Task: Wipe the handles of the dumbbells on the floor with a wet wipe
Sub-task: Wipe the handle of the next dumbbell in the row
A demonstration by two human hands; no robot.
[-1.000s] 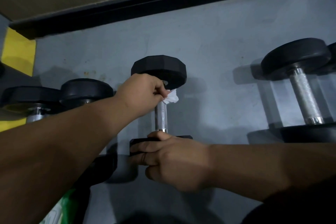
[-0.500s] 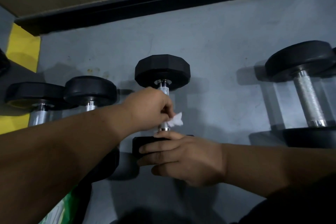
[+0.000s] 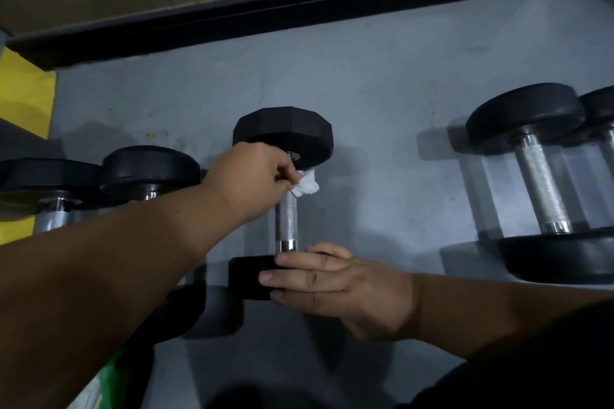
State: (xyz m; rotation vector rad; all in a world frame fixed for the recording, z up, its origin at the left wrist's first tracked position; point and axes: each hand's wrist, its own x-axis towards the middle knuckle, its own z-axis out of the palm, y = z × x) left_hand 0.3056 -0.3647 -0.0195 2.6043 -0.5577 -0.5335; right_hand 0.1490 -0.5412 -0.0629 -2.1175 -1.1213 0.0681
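A small black dumbbell (image 3: 283, 134) with a knurled steel handle (image 3: 286, 221) lies on the grey floor, one head far, one head near. My left hand (image 3: 252, 176) is closed around the far end of the handle, pinching a white wet wipe (image 3: 306, 187) against the steel. My right hand (image 3: 335, 285) lies over the near black head (image 3: 247, 276) with fingers pressed on it, holding it in place. The top of the handle is hidden under my left hand.
Two round-headed dumbbells (image 3: 146, 171) lie at the left, partly under my left arm. Larger dumbbells (image 3: 545, 183) lie at the right. A black skirting board (image 3: 299, 7) runs along the wall behind. A yellow floor marking (image 3: 23, 100) is at far left, a green packet (image 3: 106, 382) below.
My left hand has slid the wipe up the handle, from beside the near collar to just under the far head. My right hand has stayed on the near head.
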